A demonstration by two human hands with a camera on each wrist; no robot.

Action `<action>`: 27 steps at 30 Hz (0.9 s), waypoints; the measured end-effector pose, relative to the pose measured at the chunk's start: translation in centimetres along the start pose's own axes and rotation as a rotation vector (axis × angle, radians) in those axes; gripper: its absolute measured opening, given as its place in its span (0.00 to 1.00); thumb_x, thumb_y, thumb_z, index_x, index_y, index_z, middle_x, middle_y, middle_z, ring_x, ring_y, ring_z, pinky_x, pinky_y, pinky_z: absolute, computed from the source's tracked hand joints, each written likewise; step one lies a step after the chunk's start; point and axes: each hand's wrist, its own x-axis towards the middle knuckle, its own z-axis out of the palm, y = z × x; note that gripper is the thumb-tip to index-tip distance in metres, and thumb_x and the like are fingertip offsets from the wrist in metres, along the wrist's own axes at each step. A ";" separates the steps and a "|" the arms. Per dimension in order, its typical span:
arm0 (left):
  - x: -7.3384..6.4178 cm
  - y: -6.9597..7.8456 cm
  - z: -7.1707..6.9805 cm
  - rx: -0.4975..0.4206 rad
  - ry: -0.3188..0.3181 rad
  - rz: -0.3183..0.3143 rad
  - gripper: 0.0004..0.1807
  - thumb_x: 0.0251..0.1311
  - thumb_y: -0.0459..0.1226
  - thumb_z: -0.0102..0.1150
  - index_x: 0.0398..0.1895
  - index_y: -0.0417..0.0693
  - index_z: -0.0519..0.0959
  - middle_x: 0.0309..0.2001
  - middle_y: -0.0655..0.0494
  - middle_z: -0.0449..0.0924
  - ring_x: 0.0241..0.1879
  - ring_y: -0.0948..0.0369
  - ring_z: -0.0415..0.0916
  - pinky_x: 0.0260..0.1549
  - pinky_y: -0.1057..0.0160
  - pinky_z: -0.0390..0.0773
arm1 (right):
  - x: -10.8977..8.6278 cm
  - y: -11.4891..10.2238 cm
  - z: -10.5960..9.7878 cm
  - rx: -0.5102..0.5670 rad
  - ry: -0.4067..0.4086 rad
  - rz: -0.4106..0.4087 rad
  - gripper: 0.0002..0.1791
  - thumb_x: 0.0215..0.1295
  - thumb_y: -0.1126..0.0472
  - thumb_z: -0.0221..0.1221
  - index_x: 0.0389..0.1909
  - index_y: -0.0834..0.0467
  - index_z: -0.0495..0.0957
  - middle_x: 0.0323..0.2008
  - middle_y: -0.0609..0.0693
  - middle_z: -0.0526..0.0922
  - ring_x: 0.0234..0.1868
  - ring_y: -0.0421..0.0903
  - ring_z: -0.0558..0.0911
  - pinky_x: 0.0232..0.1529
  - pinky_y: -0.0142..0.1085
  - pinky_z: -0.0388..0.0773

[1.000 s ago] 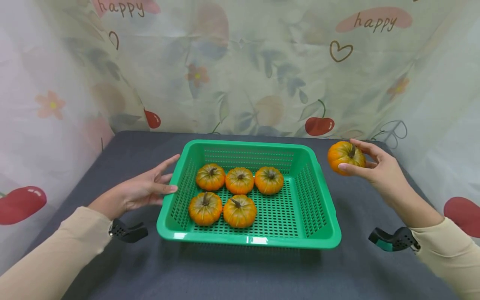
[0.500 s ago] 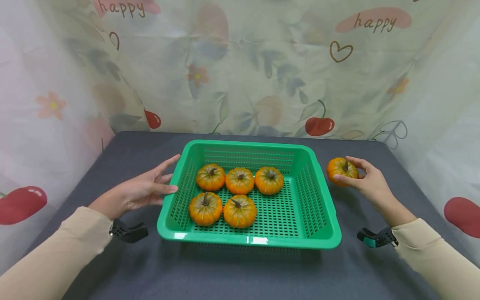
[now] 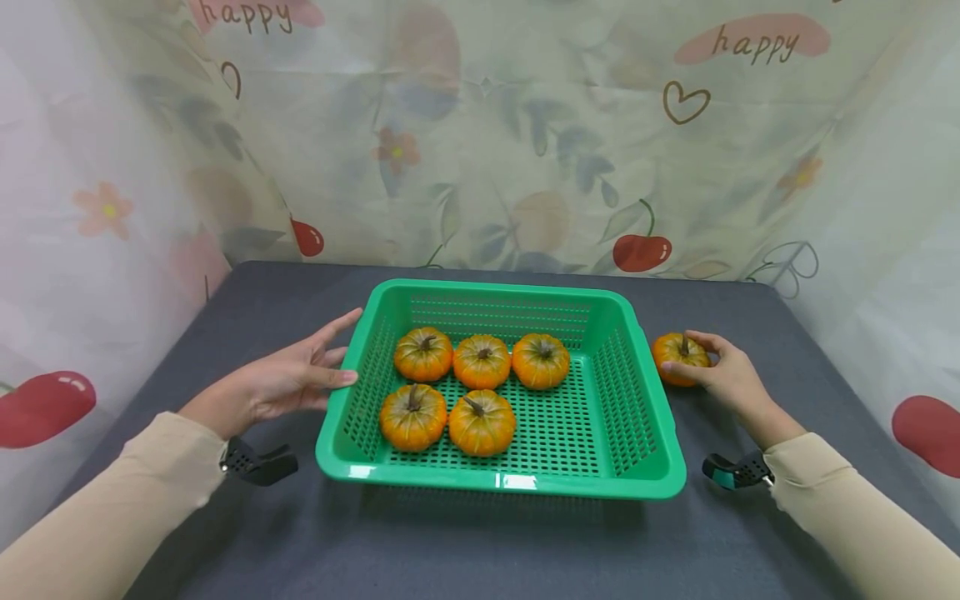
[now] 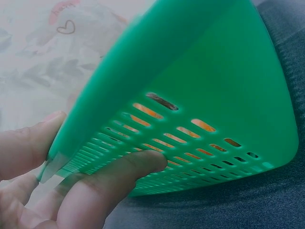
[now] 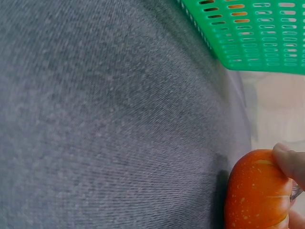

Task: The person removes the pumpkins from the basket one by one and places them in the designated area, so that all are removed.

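Note:
A green plastic basket with slotted walls stands mid-table and holds several small orange pumpkins in two rows on its left part. My left hand rests against the basket's left side, thumb and index finger spread apart at the rim. In the left wrist view another fingertip touches the slotted outer wall. To the right of the basket, my right hand grips one more pumpkin between thumb and fingers, low over the tabletop. Its brown stem points up, and the right wrist view shows its glossy orange side.
Dark grey cloth covers the table. A printed curtain hangs behind it and along both sides. Inside the basket, bare slotted floor shows to the right of the pumpkins. A black wrist device hangs below the left wrist.
My right hand has come down and slightly left with the pumpkin, from raised beside the basket to close over the table. My left hand and the basket have stayed put.

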 end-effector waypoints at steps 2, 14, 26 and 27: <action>0.0 0.0 0.0 0.003 0.000 0.001 0.55 0.66 0.27 0.54 0.75 0.74 0.26 0.78 0.42 0.34 0.57 0.47 0.77 0.51 0.43 0.78 | 0.1 0.3 0.1 -0.003 -0.004 0.001 0.52 0.60 0.37 0.61 0.75 0.61 0.50 0.72 0.70 0.51 0.68 0.67 0.57 0.62 0.61 0.63; 0.0 0.0 -0.1 0.015 0.001 -0.001 0.54 0.66 0.27 0.53 0.75 0.75 0.27 0.78 0.42 0.35 0.57 0.48 0.77 0.52 0.43 0.78 | 0.5 0.6 0.1 -0.014 -0.015 0.007 0.53 0.59 0.36 0.61 0.75 0.60 0.50 0.72 0.71 0.51 0.67 0.67 0.58 0.62 0.61 0.63; 0.1 -0.1 -0.1 0.012 -0.003 0.001 0.55 0.66 0.27 0.54 0.75 0.74 0.26 0.78 0.42 0.35 0.57 0.48 0.76 0.52 0.42 0.78 | 0.6 0.4 -0.1 -0.019 -0.053 0.033 0.53 0.60 0.37 0.61 0.76 0.60 0.47 0.71 0.74 0.50 0.68 0.69 0.56 0.64 0.62 0.62; 0.1 -0.1 -0.1 0.011 -0.003 0.000 0.55 0.66 0.27 0.53 0.75 0.74 0.26 0.78 0.42 0.35 0.57 0.47 0.76 0.52 0.42 0.78 | 0.6 0.4 -0.1 -0.018 -0.054 0.034 0.53 0.61 0.37 0.61 0.76 0.60 0.47 0.71 0.74 0.50 0.69 0.69 0.56 0.64 0.62 0.62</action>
